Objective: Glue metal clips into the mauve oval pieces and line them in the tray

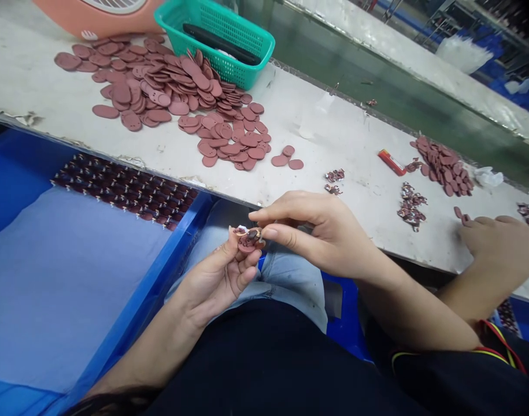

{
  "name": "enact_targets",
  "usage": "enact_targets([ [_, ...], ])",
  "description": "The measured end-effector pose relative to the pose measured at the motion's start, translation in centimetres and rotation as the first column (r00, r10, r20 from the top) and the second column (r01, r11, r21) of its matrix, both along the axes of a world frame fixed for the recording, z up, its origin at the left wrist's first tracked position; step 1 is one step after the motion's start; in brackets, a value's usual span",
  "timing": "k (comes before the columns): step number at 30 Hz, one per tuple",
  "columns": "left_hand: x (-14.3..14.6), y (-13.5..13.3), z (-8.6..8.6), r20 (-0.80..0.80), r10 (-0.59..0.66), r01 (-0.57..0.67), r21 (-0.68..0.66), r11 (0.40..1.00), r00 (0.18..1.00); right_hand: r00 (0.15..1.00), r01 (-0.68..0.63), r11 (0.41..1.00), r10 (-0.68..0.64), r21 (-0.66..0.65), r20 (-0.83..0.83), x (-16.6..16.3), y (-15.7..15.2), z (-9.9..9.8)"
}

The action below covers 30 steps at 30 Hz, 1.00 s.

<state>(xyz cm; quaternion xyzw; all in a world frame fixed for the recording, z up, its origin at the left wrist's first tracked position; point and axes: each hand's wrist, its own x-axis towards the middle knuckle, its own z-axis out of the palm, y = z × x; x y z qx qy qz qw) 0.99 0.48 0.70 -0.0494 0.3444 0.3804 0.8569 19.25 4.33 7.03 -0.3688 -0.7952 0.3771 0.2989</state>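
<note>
Pinched between the thumb and fingers of my left hand is a small reddish-brown oval piece with tiny dark and white parts on its upper side. My right hand reaches over from the right, its thumb tip at the right edge of that piece and its index finger bent above it. The fingers behind the thumb are partly hidden. Both hands are over my lap, just in front of the table. Ahead of them lie a few loose brown ovals and small clusters of shiny parts.
A large heap of brown ovals spreads beside a green basket. At left, a blue crate holds rows of finished-looking pieces. A co-worker's hand rests at right near another oval heap and a red lighter-like object.
</note>
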Motion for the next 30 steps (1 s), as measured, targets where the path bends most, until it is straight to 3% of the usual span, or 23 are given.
enact_targets([
  [7,0.2,-0.1,0.2,-0.01,0.007,-0.007,0.021,1.0,1.0,0.998,-0.067,0.998,0.067,-0.007,0.013,-0.1,-0.1,-0.3],
  [17,0.3,-0.3,-0.4,-0.057,0.006,-0.005,0.004,1.0,0.998,0.998,-0.053,0.996,0.054,-0.075,0.011,-0.7,-0.2,-1.4],
  [23,-0.7,0.0,-1.4,0.016,-0.015,0.013,0.096,0.995,1.0,0.998,-0.067,0.988,0.067,-0.137,-0.008,-0.7,0.4,-1.9],
  [26,-1.5,0.2,-1.5,-0.046,-0.002,0.008,0.131,0.991,0.999,1.0,0.003,0.997,-0.005,-0.078,-0.021,-1.6,0.8,-2.6],
  [28,-2.1,0.0,-1.4,-0.171,0.116,-0.094,0.134,0.987,0.978,0.994,0.103,0.994,-0.102,0.026,-0.03,-2.9,0.8,-3.5],
  [30,-2.6,-0.5,-1.4,-0.338,0.277,-0.231,0.169,0.958,0.9,0.981,0.194,0.965,-0.188,0.175,-0.05,-4.5,0.5,-5.0],
])
